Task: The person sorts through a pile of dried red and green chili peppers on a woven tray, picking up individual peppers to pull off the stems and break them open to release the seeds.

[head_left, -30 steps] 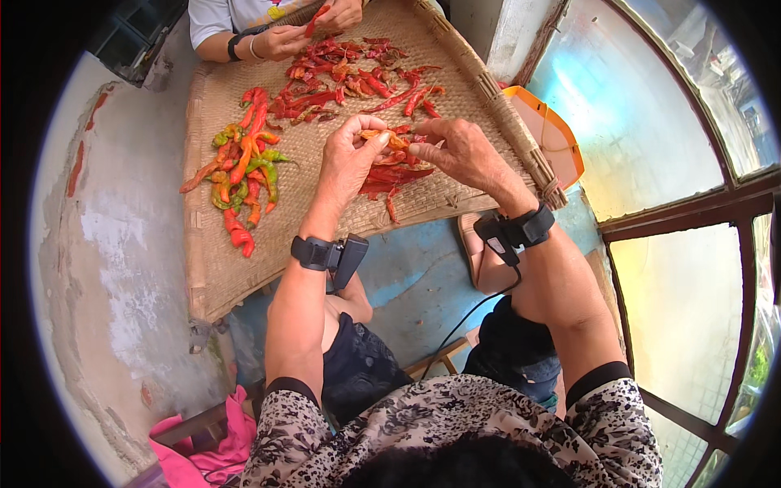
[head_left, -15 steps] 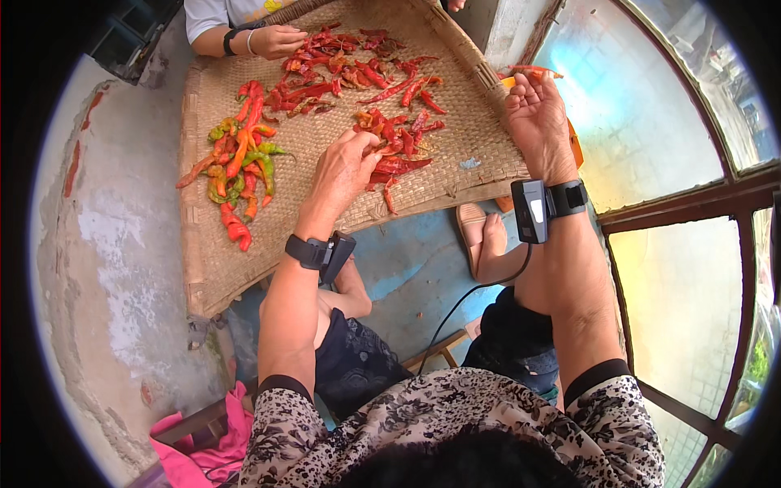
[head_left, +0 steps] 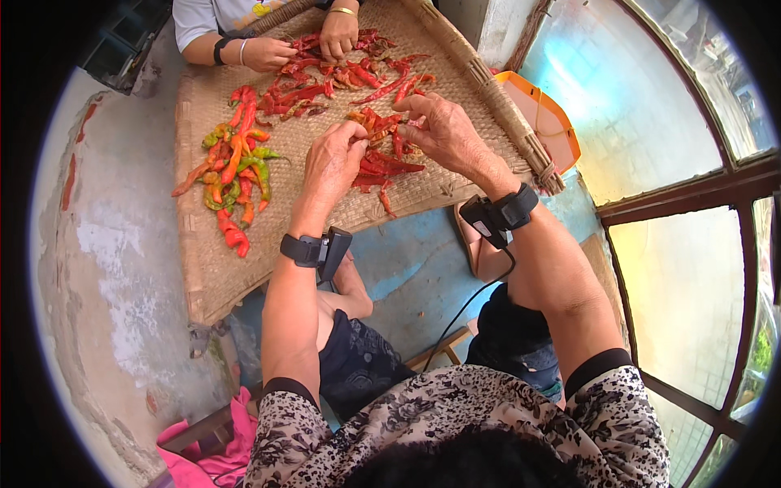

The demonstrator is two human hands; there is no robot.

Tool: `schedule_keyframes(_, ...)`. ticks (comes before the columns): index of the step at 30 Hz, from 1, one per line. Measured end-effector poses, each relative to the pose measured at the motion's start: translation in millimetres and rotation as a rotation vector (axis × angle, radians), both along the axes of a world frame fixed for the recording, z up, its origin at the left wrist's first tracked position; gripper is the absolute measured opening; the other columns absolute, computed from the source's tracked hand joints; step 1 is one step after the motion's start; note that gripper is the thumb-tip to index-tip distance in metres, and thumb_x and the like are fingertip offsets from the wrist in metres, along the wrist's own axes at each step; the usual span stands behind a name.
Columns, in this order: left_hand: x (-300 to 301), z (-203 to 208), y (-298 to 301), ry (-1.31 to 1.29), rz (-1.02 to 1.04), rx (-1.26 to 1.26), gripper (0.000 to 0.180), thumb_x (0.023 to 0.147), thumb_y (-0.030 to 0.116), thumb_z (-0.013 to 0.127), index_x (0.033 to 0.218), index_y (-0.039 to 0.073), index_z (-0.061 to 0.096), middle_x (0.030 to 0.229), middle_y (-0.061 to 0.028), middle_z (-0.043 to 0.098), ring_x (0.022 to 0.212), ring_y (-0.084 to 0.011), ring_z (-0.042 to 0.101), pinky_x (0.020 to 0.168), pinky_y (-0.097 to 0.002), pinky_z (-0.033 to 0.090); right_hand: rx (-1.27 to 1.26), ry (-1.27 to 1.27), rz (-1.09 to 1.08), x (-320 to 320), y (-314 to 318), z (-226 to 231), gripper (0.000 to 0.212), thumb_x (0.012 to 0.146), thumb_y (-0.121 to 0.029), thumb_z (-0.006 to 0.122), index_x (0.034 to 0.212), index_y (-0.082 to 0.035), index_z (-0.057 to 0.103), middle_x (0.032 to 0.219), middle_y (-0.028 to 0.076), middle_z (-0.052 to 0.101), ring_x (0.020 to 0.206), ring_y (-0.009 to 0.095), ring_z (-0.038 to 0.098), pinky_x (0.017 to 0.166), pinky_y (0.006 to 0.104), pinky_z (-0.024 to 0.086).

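Note:
My left hand (head_left: 333, 165) is closed in a pinch at the near pile of red chili peppers (head_left: 390, 165), on a dried red chili that its fingers partly cover. Facing it from the right, my right hand (head_left: 450, 140) reaches over the same pile, thumb and forefinger apart with no chili visible between them. Both hands are above a woven bamboo tray (head_left: 305, 220). Fresh red, orange and green peppers (head_left: 240, 167) lie heaped on its left side. A larger spread of dried red chilies (head_left: 305, 93) covers the far part.
Across the tray, a person's two hands (head_left: 338, 37) work among the far chilies. An orange-rimmed container (head_left: 561, 134) stands beyond the tray's right edge, near the window (head_left: 663, 106). A pink cloth (head_left: 211, 455) hangs at lower left, by the wall (head_left: 114, 268).
My right hand has come from above the container, where it held a red chili, to the near pile; that chili has left it. The other person's second hand has come over the tray.

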State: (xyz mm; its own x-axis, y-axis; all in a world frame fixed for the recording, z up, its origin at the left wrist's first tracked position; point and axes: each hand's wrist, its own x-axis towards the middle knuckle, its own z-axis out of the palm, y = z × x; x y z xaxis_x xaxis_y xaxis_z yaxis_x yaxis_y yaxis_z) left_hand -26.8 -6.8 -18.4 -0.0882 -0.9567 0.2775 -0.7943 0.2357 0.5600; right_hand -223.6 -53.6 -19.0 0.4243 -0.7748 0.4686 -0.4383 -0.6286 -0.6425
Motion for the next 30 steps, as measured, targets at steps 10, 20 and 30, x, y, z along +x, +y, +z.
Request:
schedule_keyframes(10, 1, 7, 5, 0.127, -0.043, 0.130, 0.023, 0.082, 0.008, 0.060, 0.105, 0.004, 0.058, 0.088, -0.0167, 0.065, 0.077, -0.0293, 0.064, 0.070, -0.0345, 0.051, 0.111, -0.114, -0.126, -11, -11, 5, 0.026, 0.088, -0.025, 0.060, 0.088, 0.000, 0.064, 0.065, 0.010, 0.061, 0.058, 0.018, 0.058, 0.053, 0.0326, 0.046)
schedule_keyframes(20, -4, -15, 10, -0.369, -0.173, 0.056, 0.035, 0.076, -0.001, 0.057, 0.110, 0.008, 0.056, 0.102, -0.0132, 0.050, 0.091, -0.0322, 0.055, 0.078, -0.0402, 0.047, 0.781, -1.921, -0.209, -78, -39, 14, 0.027, 0.091, -0.032, 0.057, 0.088, -0.006, 0.052, 0.070, 0.003, 0.052, 0.060, 0.013, 0.048, 0.055, 0.0258, 0.043)
schedule_keyframes(30, 7, -5, -5, 0.162, 0.098, 0.265, 0.024, 0.080, 0.011, 0.061, 0.104, 0.004, 0.060, 0.095, -0.0147, 0.062, 0.079, -0.0223, 0.061, 0.069, -0.0331, 0.048, 0.855, -0.746, 0.001, -30, -16, 17, 0.020, 0.089, -0.024, 0.061, 0.091, -0.004, 0.060, 0.072, -0.001, 0.055, 0.061, 0.007, 0.048, 0.053, 0.0214, 0.040)
